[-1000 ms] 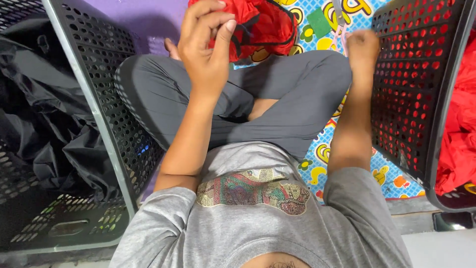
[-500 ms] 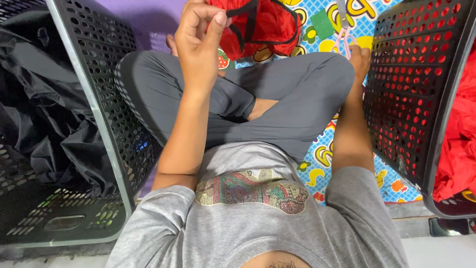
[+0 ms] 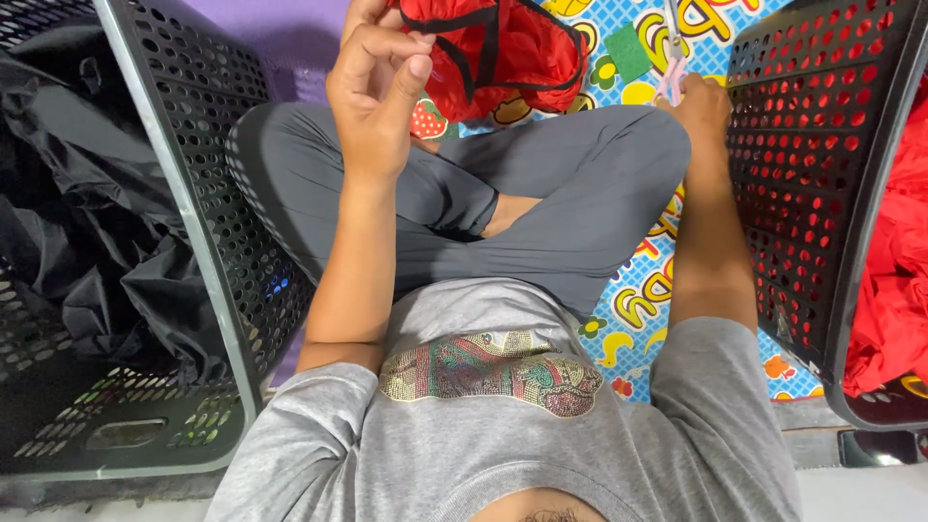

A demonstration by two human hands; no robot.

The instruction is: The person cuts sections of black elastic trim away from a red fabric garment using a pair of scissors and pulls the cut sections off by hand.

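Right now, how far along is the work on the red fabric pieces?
Done: black cloth fills the basket on the left. In hand: the left hand pinches a red pouch with black trim; the right hand rests on scissors lying on the mat. Left: red cloth waits in the right-side basket.

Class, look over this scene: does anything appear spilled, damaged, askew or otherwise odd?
Nothing stands out. The left hand grips the red fabric bag with black trim; the right hand holds pale-handled scissors. Both black perforated plastic baskets look intact.

Red bag point(image 3: 503, 58) with black straps, black perforated baskets point(image 3: 208, 222), colourful cartoon-print blue mat point(image 3: 648, 290), grey trousers point(image 3: 541, 193)
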